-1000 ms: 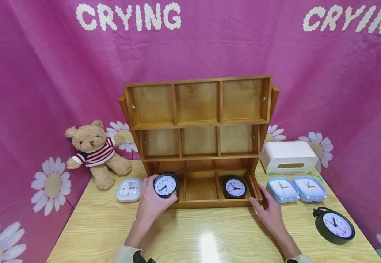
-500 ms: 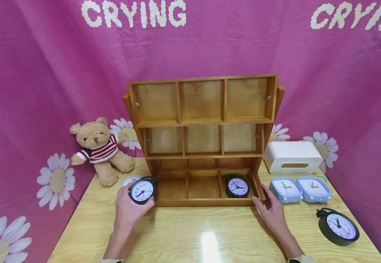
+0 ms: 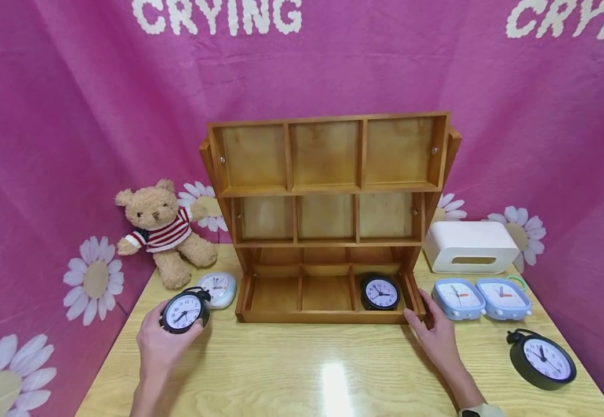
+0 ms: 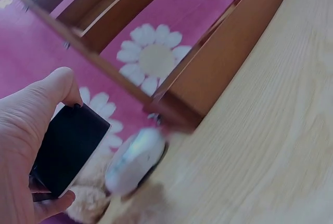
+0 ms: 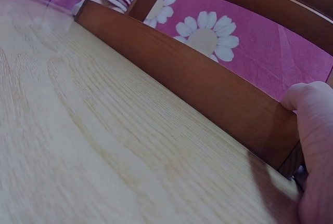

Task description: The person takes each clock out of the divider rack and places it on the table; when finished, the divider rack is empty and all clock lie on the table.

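Note:
My left hand [image 3: 162,341] holds a black round alarm clock [image 3: 184,313] by its sides, thumb on one side and fingers on the other. In the left wrist view the dark body of this clock [image 4: 70,148] shows between thumb and fingers. A tiered wooden display shelf [image 3: 328,317] stands in the middle of the table. At its front right corner my right hand [image 3: 437,333] grips the frame, with the thumb over the front board. Another black alarm clock [image 3: 380,293] sits in the bottom tier's right compartment. The bottom tier's left and middle compartments hold nothing.
Left of the shelf are a white-and-blue clock [image 3: 218,289] and a teddy bear [image 3: 168,231]. To its right stand two blue clocks [image 3: 458,299], a white tissue box [image 3: 471,246] and a black alarm clock [image 3: 543,360]. A pink curtain [image 3: 328,69] hangs behind.
My left hand has carried the black alarm clock out of the shelf's bottom left compartment, leftward and towards me. The white-and-blue clock is uncovered again. My right hand keeps its place on the corner.

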The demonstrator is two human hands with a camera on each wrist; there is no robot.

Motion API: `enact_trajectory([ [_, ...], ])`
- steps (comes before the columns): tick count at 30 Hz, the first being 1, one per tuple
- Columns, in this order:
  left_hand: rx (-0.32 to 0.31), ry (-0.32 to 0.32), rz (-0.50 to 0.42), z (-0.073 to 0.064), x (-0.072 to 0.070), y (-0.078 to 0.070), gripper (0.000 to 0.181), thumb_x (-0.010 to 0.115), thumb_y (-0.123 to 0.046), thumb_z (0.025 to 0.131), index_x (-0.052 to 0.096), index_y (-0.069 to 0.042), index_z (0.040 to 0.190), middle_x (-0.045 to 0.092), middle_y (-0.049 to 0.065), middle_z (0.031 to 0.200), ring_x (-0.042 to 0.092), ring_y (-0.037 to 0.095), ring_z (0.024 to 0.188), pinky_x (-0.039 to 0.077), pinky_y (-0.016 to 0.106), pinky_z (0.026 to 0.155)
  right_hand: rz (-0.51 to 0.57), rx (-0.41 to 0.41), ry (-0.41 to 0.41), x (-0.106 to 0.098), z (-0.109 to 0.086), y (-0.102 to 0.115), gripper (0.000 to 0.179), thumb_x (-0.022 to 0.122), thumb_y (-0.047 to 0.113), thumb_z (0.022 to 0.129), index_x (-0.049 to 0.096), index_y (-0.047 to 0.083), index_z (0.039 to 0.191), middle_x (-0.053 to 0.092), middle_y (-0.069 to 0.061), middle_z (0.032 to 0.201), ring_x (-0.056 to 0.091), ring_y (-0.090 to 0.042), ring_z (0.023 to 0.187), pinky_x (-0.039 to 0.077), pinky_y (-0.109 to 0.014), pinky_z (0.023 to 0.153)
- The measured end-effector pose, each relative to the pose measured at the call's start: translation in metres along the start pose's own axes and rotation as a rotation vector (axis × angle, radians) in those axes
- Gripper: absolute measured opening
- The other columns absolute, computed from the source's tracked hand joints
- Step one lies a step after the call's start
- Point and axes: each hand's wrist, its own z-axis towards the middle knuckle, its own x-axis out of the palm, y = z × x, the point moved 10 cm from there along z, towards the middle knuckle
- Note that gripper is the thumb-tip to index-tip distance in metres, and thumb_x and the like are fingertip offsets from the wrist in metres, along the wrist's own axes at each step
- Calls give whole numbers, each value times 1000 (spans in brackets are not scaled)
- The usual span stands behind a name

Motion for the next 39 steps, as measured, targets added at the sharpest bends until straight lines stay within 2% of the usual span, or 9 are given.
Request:
enact_trajectory([
  [3, -40, -22, 16, 3, -10, 14, 69, 92, -16, 63, 66, 4, 124, 67, 27, 113, 62, 42, 106, 45, 49, 89, 0, 2, 3, 0, 0, 1, 63, 70, 8, 100, 44, 0, 156, 48, -32, 152, 55, -34, 131, 43, -3, 94],
  [8, -82, -26, 66, 11, -20, 35, 70, 91, -17, 64, 64, 6, 124, 65, 29, 113, 61, 46, 106, 43, 52, 88, 30, 6, 18, 0, 0, 1, 64, 69, 8, 101, 41, -1, 157, 45, -33, 154, 49, -47, 134, 40, -2, 95],
  [15, -95, 19, 127, 22, -17, 58, 70, 90, -21, 65, 65, 5, 125, 65, 30, 113, 61, 47, 108, 44, 56, 91, 19, 33, 6, -2, 0, -1, 64, 70, 8, 101, 42, -1, 157, 45, -30, 155, 48, -45, 135, 39, -2, 95],
  [21, -157, 108, 140, 26, -6, 81, 75, 90, -23, 68, 61, 8, 130, 64, 32, 120, 59, 47, 112, 44, 54, 93, 37, 15, 9, -1, -1, 3, 62, 69, 7, 100, 42, -3, 156, 44, -32, 155, 48, -47, 135, 40, -3, 96],
  [26, -158, 150, 169, 28, -1, 91, 76, 90, -26, 68, 61, 8, 129, 65, 33, 120, 60, 47, 112, 45, 54, 93, 36, 2, 4, 0, -1, 5, 62, 70, 6, 100, 43, -4, 155, 45, -33, 154, 50, -45, 133, 41, -4, 96],
  [30, -146, 163, 197, 33, 0, 94, 71, 90, -28, 69, 63, 6, 126, 67, 32, 117, 62, 46, 108, 46, 55, 90, 36, -7, 0, 0, -1, 4, 62, 70, 6, 99, 44, -4, 155, 46, -33, 153, 56, -14, 130, 41, -3, 96],
  [33, -151, 177, 211, 35, 0, 96, 71, 89, -28, 70, 62, 5, 127, 67, 32, 118, 62, 47, 108, 46, 57, 90, 42, -11, -2, 0, -1, 4, 62, 71, 6, 99, 44, -3, 155, 46, -34, 153, 51, 8, 121, 42, -3, 95],
  [39, -145, 162, 204, 36, -1, 95, 69, 86, -28, 73, 60, 4, 128, 66, 33, 119, 61, 51, 110, 45, 61, 90, 51, -11, 1, 0, -1, 5, 63, 71, 6, 99, 44, -3, 155, 46, -33, 153, 51, 8, 120, 43, -3, 94],
])
